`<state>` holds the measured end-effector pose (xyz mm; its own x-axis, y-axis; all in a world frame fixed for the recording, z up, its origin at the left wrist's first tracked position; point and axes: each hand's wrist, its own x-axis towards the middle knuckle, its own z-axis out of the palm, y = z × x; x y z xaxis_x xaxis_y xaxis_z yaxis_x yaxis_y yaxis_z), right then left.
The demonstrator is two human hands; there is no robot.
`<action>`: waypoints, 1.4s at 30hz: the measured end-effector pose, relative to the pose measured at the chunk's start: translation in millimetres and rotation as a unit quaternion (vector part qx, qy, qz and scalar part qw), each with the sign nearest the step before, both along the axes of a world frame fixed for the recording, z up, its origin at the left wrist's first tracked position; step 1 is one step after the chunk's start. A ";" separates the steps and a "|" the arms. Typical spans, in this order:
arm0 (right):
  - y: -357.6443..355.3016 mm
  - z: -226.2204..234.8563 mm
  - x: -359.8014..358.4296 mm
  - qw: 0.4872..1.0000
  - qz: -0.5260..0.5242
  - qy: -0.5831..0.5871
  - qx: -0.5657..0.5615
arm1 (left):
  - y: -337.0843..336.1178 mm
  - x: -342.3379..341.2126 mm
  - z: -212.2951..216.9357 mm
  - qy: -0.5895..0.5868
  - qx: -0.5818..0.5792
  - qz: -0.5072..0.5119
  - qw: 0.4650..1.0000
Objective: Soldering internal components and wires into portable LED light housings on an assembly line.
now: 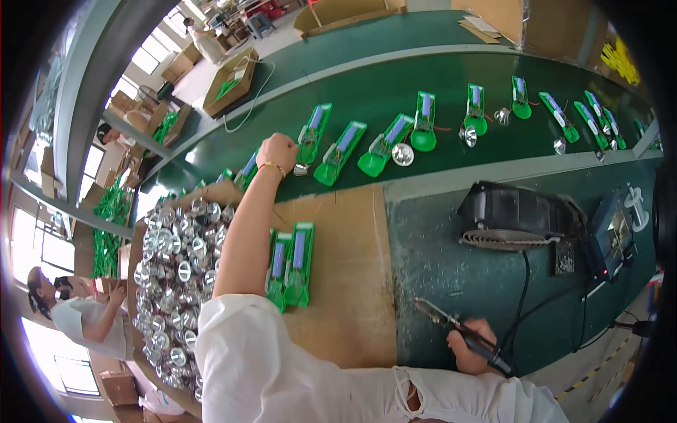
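My left hand (278, 153) reaches out over the far green belt, its fingers closed; what they hold, if anything, is hidden. Right beside it are a green plastic housing (314, 134) with a blue battery cell and a small silver reflector cup (301, 170). My right hand (474, 347) is wrapped round the dark handle of a soldering iron (486, 348), whose metal tip points left above the green bench. Two more green housings (300, 264) with blue cells lie side by side on the brown board (345, 282), to the right of my left forearm.
A carton (138, 282) heaped with silver reflector cups (176, 261) stands left. Several housings (424, 121) with cups line the belt (451, 67). A black fan (522, 218) and a soldering station (610, 236) with cables occupy the right. People (92, 317) work beyond the left frame.
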<state>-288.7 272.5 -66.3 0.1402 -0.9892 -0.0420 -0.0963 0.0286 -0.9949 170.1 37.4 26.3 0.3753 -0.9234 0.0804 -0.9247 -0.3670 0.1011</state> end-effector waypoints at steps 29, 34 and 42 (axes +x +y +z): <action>-5.4 9.2 7.9 0.996 -0.026 -0.054 0.065 | 75.8 -162.0 -20.6 0.060 -0.065 -0.152 0.984; -9.1 3.5 9.2 0.999 0.000 -0.027 -0.028 | 210.3 -179.4 -23.7 0.024 -0.111 -0.138 0.984; -11.6 19.3 18.6 0.995 -0.032 -0.098 -0.013 | 331.1 -213.5 -17.7 0.027 -0.102 -0.063 0.992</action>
